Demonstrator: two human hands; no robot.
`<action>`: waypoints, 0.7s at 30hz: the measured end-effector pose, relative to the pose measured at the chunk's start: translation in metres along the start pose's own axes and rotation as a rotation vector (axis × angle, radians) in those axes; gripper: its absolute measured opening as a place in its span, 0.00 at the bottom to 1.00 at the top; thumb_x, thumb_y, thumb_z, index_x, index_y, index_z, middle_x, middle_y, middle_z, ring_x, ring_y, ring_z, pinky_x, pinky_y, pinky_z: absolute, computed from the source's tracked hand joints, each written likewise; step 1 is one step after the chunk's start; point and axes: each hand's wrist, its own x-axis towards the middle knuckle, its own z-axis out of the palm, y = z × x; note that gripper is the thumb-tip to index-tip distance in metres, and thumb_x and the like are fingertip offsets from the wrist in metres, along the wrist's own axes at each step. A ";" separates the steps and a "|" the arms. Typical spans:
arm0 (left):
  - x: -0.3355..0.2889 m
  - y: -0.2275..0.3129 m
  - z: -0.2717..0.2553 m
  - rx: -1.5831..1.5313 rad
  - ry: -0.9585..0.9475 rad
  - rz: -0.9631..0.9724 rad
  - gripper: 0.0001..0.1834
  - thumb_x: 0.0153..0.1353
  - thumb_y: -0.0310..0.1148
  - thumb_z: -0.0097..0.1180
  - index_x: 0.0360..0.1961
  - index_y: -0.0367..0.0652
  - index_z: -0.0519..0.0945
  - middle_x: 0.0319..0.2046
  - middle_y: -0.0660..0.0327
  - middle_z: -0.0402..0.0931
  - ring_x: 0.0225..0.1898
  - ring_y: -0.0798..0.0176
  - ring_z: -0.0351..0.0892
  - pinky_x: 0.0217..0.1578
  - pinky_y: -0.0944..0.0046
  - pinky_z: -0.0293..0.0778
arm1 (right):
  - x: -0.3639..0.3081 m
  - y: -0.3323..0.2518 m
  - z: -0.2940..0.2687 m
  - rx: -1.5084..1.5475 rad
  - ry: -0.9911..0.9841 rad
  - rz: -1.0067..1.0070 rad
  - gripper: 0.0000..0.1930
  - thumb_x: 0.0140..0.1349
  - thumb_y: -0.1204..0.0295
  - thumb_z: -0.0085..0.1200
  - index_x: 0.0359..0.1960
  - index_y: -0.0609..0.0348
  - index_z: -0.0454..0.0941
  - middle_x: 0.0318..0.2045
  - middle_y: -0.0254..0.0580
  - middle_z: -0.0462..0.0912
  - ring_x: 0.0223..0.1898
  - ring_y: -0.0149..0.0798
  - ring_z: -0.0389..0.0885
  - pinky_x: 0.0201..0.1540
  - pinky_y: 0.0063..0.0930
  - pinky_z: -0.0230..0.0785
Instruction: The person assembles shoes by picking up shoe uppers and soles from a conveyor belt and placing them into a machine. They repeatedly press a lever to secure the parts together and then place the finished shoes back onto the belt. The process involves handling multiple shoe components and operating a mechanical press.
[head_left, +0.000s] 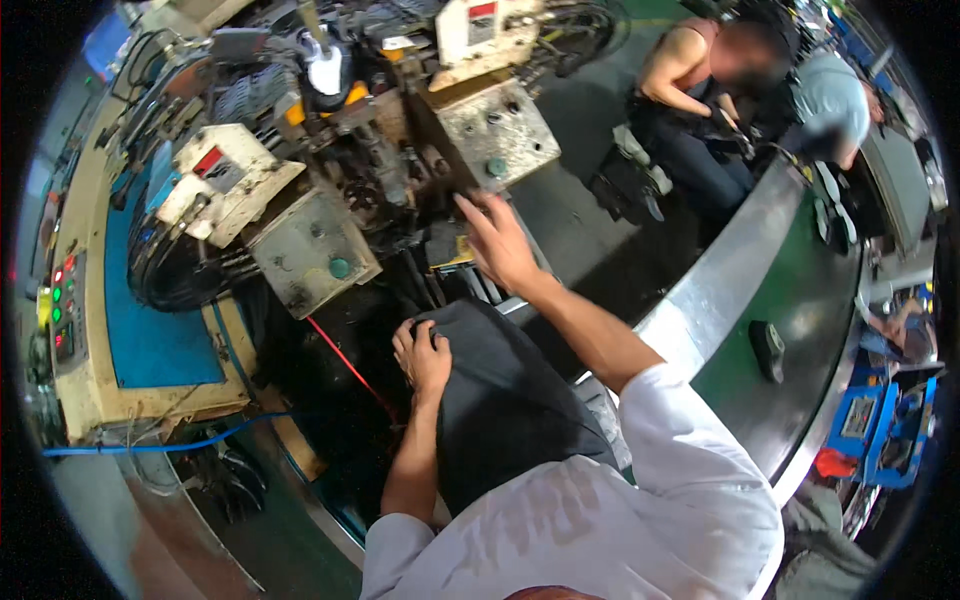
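My left hand (423, 358) rests on my knee in dark trousers (510, 390), its fingers loosely bent over the cloth and nothing seen in them. Farther forward, my right hand (497, 240) is raised with fingers apart and holds nothing. It is close to the lower edge of a worn metal control box (497, 135) with a green push button (496, 167). A second control box (315, 250), also with a green button, stands at the left. Between and beyond the boxes is a greasy machine (375, 160). A shoe-shaped piece with a white face (326, 72) sits upright in its upper part.
At the left stands a cream cabinet (95, 340) with lit buttons; a blue hose (200, 443) crosses below it. On the right, a metal-edged conveyor (720, 270) carries a dark shoe (767, 350). Two people (690, 90) sit beyond it. A blue crate (880, 430) is at far right.
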 end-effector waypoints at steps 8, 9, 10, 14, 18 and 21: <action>-0.004 -0.019 0.020 0.077 -0.001 0.191 0.19 0.63 0.36 0.59 0.55 0.46 0.85 0.63 0.44 0.75 0.66 0.36 0.71 0.64 0.38 0.71 | -0.550 0.007 -0.229 -0.769 0.094 1.135 0.21 0.61 0.81 0.56 0.58 0.62 0.81 0.48 0.56 0.82 0.53 0.62 0.80 0.58 0.51 0.75; -0.005 -0.015 0.020 0.088 -0.049 0.182 0.19 0.64 0.36 0.58 0.55 0.45 0.85 0.64 0.43 0.74 0.66 0.36 0.71 0.64 0.37 0.71 | -0.612 -0.009 -0.255 -0.850 0.124 1.331 0.21 0.61 0.78 0.58 0.58 0.64 0.81 0.50 0.58 0.84 0.56 0.61 0.81 0.61 0.52 0.74; -0.003 -0.023 0.026 0.157 -0.052 0.162 0.18 0.67 0.36 0.57 0.56 0.46 0.84 0.65 0.44 0.72 0.67 0.36 0.70 0.64 0.37 0.71 | -0.657 -0.026 -0.277 -0.890 0.075 1.552 0.23 0.62 0.73 0.60 0.59 0.67 0.80 0.54 0.61 0.85 0.59 0.62 0.81 0.65 0.52 0.73; -0.003 -0.021 0.028 0.173 -0.092 0.168 0.17 0.68 0.36 0.61 0.57 0.50 0.85 0.68 0.46 0.69 0.68 0.37 0.69 0.64 0.37 0.70 | -0.761 -0.064 -0.336 -0.602 0.062 2.333 0.30 0.69 0.59 0.62 0.67 0.68 0.76 0.59 0.63 0.85 0.61 0.60 0.85 0.63 0.51 0.79; 0.003 -0.041 0.026 0.144 -0.117 0.184 0.19 0.65 0.34 0.64 0.58 0.51 0.85 0.67 0.45 0.71 0.67 0.37 0.69 0.65 0.39 0.70 | -0.762 0.008 -0.369 -0.665 0.141 2.105 0.39 0.70 0.53 0.62 0.71 0.74 0.69 0.64 0.66 0.81 0.65 0.63 0.81 0.67 0.51 0.74; 0.016 -0.052 0.002 0.083 -0.169 0.281 0.21 0.64 0.30 0.65 0.59 0.48 0.85 0.63 0.46 0.76 0.66 0.39 0.72 0.67 0.43 0.69 | -0.698 0.113 -0.412 -0.673 0.191 1.852 0.42 0.69 0.58 0.65 0.77 0.71 0.62 0.70 0.68 0.74 0.72 0.63 0.72 0.75 0.49 0.66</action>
